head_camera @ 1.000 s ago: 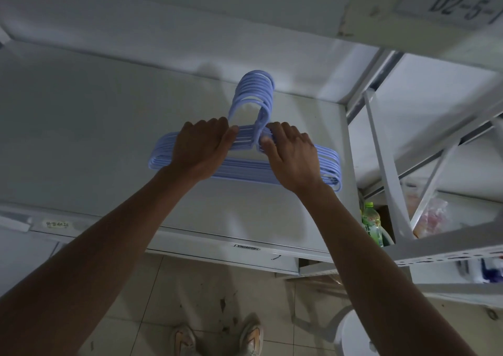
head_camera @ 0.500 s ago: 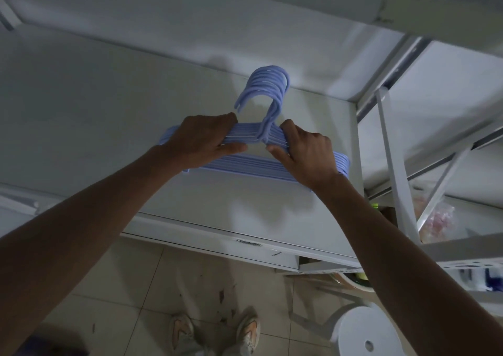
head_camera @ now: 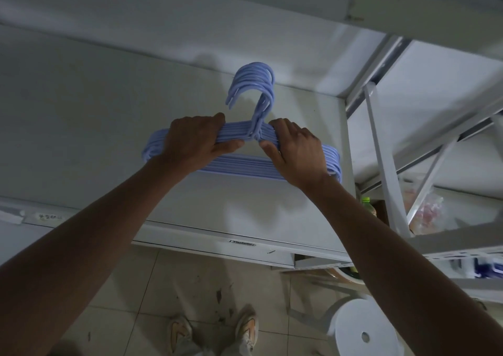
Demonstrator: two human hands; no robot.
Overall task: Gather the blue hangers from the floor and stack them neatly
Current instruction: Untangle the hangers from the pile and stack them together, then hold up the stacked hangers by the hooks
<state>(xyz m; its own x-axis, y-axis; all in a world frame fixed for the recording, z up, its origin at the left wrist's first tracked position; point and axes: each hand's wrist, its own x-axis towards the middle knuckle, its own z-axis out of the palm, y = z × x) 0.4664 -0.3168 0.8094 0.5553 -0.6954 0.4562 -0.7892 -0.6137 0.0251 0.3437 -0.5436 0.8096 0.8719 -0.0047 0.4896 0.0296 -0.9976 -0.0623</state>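
A stack of several blue hangers (head_camera: 245, 166) sits on a white desk top (head_camera: 81, 127), hooks bunched together and pointing away from me. My left hand (head_camera: 196, 140) is clamped over the left shoulder of the stack, fingers over the top bars and thumb underneath. On the other side of the hook stems, my right hand (head_camera: 296, 151) grips the right shoulder the same way. Both hands hide the middle of the stack; its rounded ends stick out at either side.
A white metal bed frame with slanted bars (head_camera: 381, 165) rises at the right. Behind it stand a green-capped bottle (head_camera: 367, 206) and a plastic bag (head_camera: 427, 211). On the tiled floor are a round white stool (head_camera: 364, 331) and my shoes (head_camera: 215, 334).
Both hands have closed tighter around the stack, thumbs now under the top bars, and the hangers sit more evenly bunched. The view shifted slightly.
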